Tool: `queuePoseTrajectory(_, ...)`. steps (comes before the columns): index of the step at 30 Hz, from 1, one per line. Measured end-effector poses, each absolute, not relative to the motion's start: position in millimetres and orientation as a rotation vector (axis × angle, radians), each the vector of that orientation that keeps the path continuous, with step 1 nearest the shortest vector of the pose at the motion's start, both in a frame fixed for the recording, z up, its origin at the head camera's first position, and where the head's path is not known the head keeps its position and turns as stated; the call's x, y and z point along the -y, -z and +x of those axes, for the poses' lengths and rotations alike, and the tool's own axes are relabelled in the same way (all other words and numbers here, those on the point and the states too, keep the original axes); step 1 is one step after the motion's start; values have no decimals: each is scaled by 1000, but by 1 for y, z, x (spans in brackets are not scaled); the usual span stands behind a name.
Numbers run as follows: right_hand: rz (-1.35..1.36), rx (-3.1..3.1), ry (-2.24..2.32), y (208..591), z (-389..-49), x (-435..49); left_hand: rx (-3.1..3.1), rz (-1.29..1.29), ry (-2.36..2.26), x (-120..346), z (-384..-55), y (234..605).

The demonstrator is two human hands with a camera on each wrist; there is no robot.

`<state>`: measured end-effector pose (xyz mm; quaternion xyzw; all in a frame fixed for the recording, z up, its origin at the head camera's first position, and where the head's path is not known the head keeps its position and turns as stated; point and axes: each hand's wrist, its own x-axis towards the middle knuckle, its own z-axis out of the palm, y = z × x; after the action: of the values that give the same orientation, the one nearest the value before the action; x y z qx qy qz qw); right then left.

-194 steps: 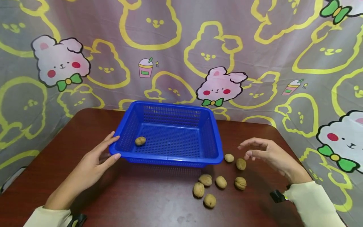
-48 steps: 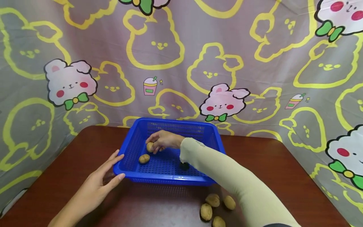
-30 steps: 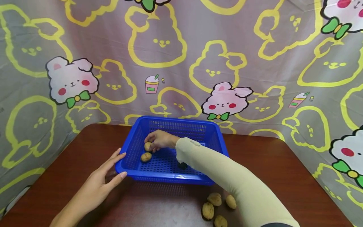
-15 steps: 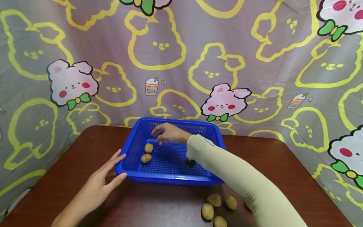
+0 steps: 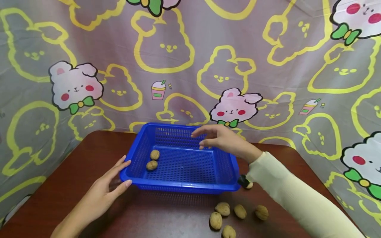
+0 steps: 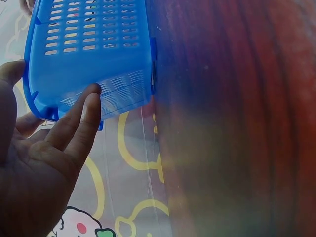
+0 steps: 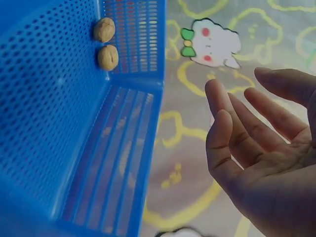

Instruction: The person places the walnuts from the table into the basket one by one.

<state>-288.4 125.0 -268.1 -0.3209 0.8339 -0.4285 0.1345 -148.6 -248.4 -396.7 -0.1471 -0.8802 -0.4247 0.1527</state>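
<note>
A blue plastic basket (image 5: 181, 188) stands on the table with two walnuts, a rear walnut (image 5: 154, 154) and a front walnut (image 5: 151, 165), side by side near its left wall. My left hand (image 5: 102, 190) rests at the basket's front left corner, its thumb and extended fingers touching the rim; in the left wrist view, some fingers lie along the outer wall. Above the basket's right part hovers my right hand (image 5: 224, 140), holding nothing, its fingers loosely bent and apart from the thumb. The right wrist view shows that hand (image 7: 271, 143) beside the basket's rim, with both walnuts beyond.
Several walnuts lie loose on the table in front of the basket, among them a right-hand one (image 5: 261, 213) and a left-hand one (image 5: 215, 220). Another walnut (image 5: 249, 185) is partly hidden behind my right wrist. A patterned curtain (image 5: 178, 82) hangs behind the brown table (image 5: 166, 218).
My right hand set a second walnut beside the first in the basket, let go, and has moved up and right. My left hand keeps its place at the corner.
</note>
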Motion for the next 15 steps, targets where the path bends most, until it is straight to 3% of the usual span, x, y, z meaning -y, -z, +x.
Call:
queuePoseTrajectory(8,-733,-2528,1350,288,-241,-198,2586,-418,1215,250,-152,392)
queuePoseTrajectory(15,-602,-2652,1382,304,-225,-243,2574,-410,1209,250,-150,393)
